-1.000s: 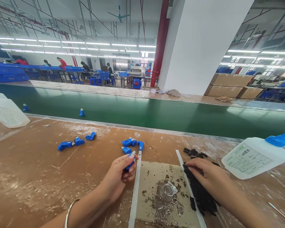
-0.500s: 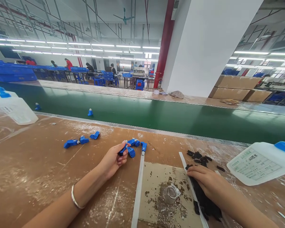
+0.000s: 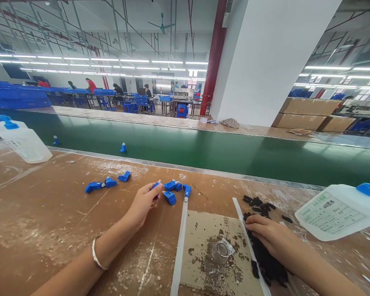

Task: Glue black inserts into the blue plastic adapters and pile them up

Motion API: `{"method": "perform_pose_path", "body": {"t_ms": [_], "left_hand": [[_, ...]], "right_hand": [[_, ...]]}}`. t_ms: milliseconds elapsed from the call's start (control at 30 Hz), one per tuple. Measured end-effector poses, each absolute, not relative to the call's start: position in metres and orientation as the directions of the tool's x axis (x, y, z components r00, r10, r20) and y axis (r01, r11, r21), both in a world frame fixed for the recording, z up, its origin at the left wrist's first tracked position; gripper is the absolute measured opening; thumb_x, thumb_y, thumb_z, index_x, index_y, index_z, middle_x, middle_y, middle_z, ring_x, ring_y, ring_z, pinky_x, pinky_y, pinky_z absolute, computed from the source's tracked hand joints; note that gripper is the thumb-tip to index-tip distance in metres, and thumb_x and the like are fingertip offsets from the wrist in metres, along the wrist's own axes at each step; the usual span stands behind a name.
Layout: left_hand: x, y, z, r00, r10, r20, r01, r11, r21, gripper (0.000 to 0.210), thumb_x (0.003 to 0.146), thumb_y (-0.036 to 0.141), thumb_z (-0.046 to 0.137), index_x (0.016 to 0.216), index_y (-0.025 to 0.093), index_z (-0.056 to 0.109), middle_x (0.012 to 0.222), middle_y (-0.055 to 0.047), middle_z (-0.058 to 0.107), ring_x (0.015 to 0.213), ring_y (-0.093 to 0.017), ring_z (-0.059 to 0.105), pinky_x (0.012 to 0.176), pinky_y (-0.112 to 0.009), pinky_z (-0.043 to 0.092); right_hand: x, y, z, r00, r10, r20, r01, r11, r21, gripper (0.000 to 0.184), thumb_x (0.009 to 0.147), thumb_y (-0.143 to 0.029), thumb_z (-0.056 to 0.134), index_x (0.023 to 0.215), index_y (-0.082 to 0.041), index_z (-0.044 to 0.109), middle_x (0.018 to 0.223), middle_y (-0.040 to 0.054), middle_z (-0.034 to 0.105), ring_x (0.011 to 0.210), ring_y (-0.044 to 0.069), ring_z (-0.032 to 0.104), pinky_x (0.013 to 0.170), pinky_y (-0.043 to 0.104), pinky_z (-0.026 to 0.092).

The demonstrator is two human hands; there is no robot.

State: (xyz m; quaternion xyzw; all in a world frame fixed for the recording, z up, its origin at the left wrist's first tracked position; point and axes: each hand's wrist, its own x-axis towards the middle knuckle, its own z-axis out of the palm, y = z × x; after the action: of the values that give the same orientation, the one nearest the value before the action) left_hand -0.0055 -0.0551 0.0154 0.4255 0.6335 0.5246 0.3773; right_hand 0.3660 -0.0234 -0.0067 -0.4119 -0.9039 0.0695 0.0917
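Observation:
My left hand (image 3: 144,202) is closed around a small blue plastic part (image 3: 157,186), mostly hidden by the fingers. Just right of it lie several similar blue parts (image 3: 172,185) with pale tips, one at the top end of a white strip (image 3: 180,242). My right hand (image 3: 267,234) rests with bent fingers over a heap of small black parts (image 3: 271,267); what the fingertips hold, if anything, is hidden. Between the hands, a small clear glass cup (image 3: 221,251) stands on a cardboard sheet (image 3: 200,230) spotted with wet glue-like drops.
More blue parts (image 3: 110,182) lie left on the brown table (image 3: 64,222). Past its edge runs a green conveyor belt (image 3: 179,144) carrying a blue part (image 3: 123,147). White bottles with blue caps stand left (image 3: 31,144) and right (image 3: 333,211). People sit at far benches.
My left hand has shifted slightly left and turned its back upward, still holding the blue part. The fingers of my right hand have moved a little. Blue parts on the belt have shifted right.

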Motion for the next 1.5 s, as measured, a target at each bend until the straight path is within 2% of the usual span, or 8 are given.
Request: {"method": "perform_pose_path", "body": {"t_ms": [133,200,300,400,567,733,1167,1500], "left_hand": [[-0.042,-0.049,0.017,-0.558,0.806,0.199,0.538,0.168,0.826,0.011,0.079,0.02,0.059,0.07,0.02,0.053,0.077,-0.006,0.054,0.101,-0.032,0.052,0.089,-0.041,0.04],[-0.059,-0.047,0.014,-0.584,0.752,0.304,0.658,0.22,0.72,0.007,0.078,0.012,0.053,0.079,0.017,0.058,0.099,-0.016,0.059,0.127,-0.043,0.037,0.105,-0.056,0.025],[-0.07,-0.044,0.007,-0.553,0.717,0.424,0.77,0.244,0.59,0.032,0.078,0.008,0.046,0.106,0.008,0.061,0.134,-0.027,0.045,0.14,-0.048,0.016,0.11,-0.066,0.008],[-0.063,-0.041,-0.002,-0.477,0.742,0.471,0.83,0.204,0.519,0.039,0.081,0.012,0.047,0.117,0.008,0.06,0.142,-0.026,0.041,0.139,-0.046,0.024,0.111,-0.065,0.015],[-0.04,-0.038,-0.011,-0.3,0.823,0.483,0.858,0.011,0.514,0.028,0.082,0.016,0.048,0.106,0.017,0.064,0.121,-0.014,0.061,0.123,-0.031,0.05,0.109,-0.049,0.035],[-0.028,-0.048,-0.007,-0.098,0.884,0.456,0.812,-0.195,0.551,0.024,0.083,0.013,0.042,0.094,0.02,0.062,0.099,-0.006,0.064,0.097,-0.021,0.061,0.088,-0.035,0.05],[-0.017,-0.057,-0.009,0.094,0.95,0.298,0.77,-0.26,0.583,0.03,0.079,0.007,0.044,0.098,0.02,0.063,0.104,-0.006,0.059,0.088,-0.019,0.06,0.079,-0.034,0.051],[-0.01,-0.059,-0.011,0.091,0.944,0.317,0.756,-0.273,0.595,0.026,0.078,0.01,0.051,0.099,0.02,0.061,0.112,-0.008,0.059,0.112,-0.026,0.054,0.101,-0.046,0.044]], "right_hand": [[0.363,-0.024,-0.004,-0.599,0.797,0.081,0.767,0.6,-0.228,0.04,0.089,-0.013,0.036,0.09,-0.022,0.075,0.097,0.0095,0.075,0.087,0.025,0.073,0.075,0.036,0.059],[0.361,-0.024,-0.002,-0.581,0.811,0.064,0.779,0.577,-0.246,0.041,0.09,-0.014,0.034,0.096,-0.02,0.074,0.102,0.0108,0.074,0.092,0.025,0.072,0.079,0.036,0.058],[0.358,-0.026,0.001,-0.555,0.831,0.034,0.795,0.542,-0.273,0.043,0.092,-0.017,0.03,0.105,-0.018,0.071,0.115,0.0127,0.072,0.101,0.025,0.071,0.086,0.037,0.057],[0.355,-0.03,0.003,-0.519,0.855,0.009,0.817,0.499,-0.288,0.042,0.093,-0.022,0.031,0.111,-0.015,0.068,0.12,0.0144,0.07,0.107,0.027,0.069,0.091,0.041,0.055],[0.352,-0.038,0.005,-0.474,0.88,-0.03,0.845,0.445,-0.296,0.036,0.089,-0.027,0.038,0.111,-0.014,0.063,0.112,0.0156,0.071,0.1,0.029,0.07,0.085,0.043,0.057],[0.352,-0.036,0.003,-0.51,0.859,-0.055,0.832,0.476,-0.285,0.039,0.088,-0.025,0.036,0.111,-0.015,0.066,0.121,0.0156,0.067,0.109,0.027,0.067,0.092,0.041,0.055],[0.354,-0.032,-0.009,-0.55,0.835,-0.024,0.818,0.533,-0.215,0.052,0.092,-0.023,0.027,0.112,-0.01,0.073,0.125,0.0202,0.067,0.107,0.032,0.07,0.091,0.048,0.058],[0.355,-0.028,-0.011,-0.576,0.817,0.026,0.787,0.564,-0.252,0.047,0.088,-0.017,0.033,0.108,-0.01,0.075,0.119,0.0216,0.07,0.107,0.034,0.07,0.092,0.048,0.057]]}}
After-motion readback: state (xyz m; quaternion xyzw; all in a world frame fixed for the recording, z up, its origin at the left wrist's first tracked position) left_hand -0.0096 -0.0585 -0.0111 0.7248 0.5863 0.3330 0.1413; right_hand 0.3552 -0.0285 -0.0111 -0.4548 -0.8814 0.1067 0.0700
